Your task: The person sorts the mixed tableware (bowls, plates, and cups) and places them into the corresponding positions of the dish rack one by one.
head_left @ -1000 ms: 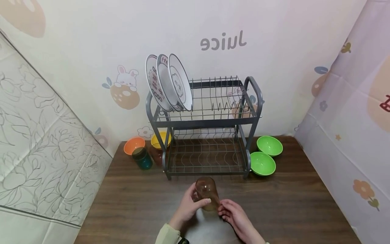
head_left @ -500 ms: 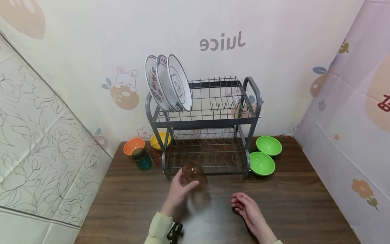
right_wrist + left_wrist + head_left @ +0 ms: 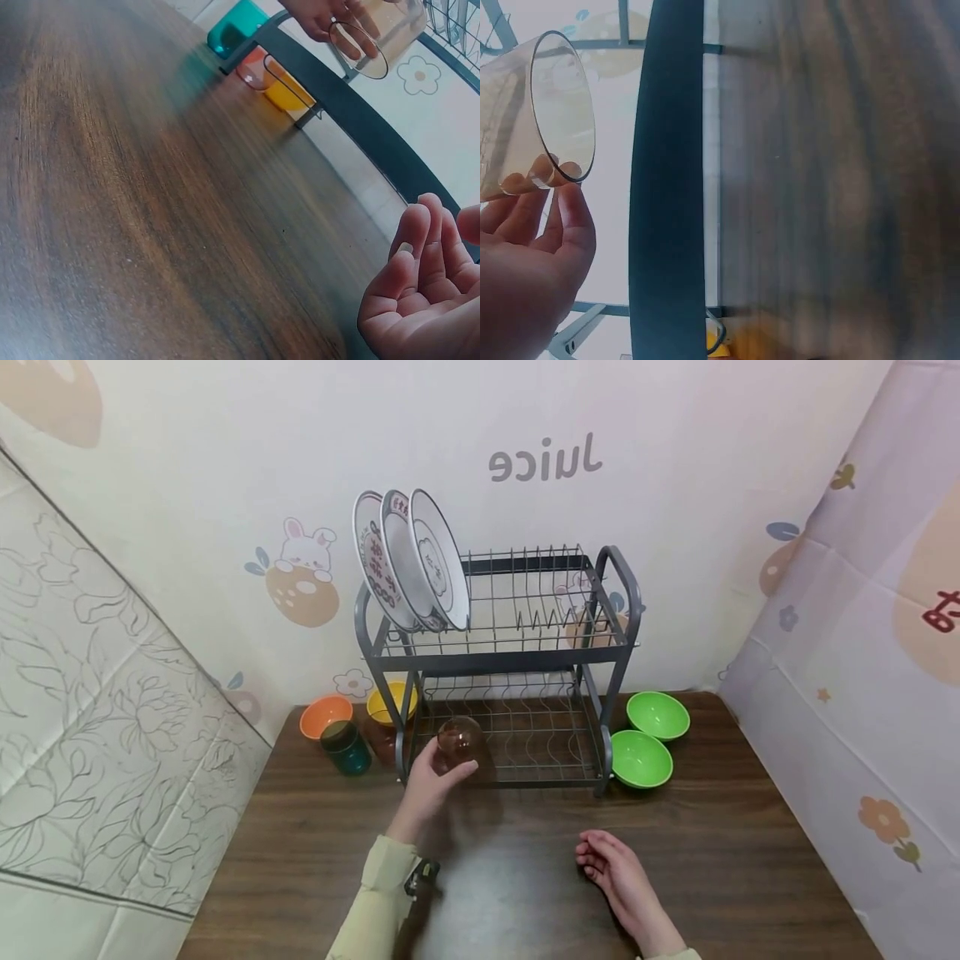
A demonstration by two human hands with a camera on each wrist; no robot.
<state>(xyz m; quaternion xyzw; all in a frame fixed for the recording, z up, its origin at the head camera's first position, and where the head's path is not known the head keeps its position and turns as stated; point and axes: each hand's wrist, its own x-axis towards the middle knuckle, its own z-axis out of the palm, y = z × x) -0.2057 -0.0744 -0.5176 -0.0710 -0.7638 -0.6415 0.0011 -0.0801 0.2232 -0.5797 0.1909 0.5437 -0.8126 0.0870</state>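
Note:
My left hand (image 3: 426,787) grips a transparent amber-brown cup (image 3: 461,740), thumb on one side and fingers on the other. The cup is upside down, its round rim facing the table, as the left wrist view shows the cup (image 3: 510,112) sideways. It overlaps the front left part of the lower tier of a dark metal dish rack (image 3: 502,662) in the head view. Farther right and nearer to me, my right hand (image 3: 617,875) is close over the wooden table (image 3: 525,877). Its fingers are loosely curled, with nothing held.
Three patterned white plates (image 3: 442,560) stand on edge in the rack's upper left. Left of the rack are an orange bowl (image 3: 324,714), a teal cup (image 3: 351,756), a yellow bowl (image 3: 393,702) and a reddish cup (image 3: 381,739). Two green bowls (image 3: 641,760) sit to its right.
My right hand has let go of the cup and moved back to the right. My left hand has carried the cup forward and left, from above the table to the rack's lower tier.

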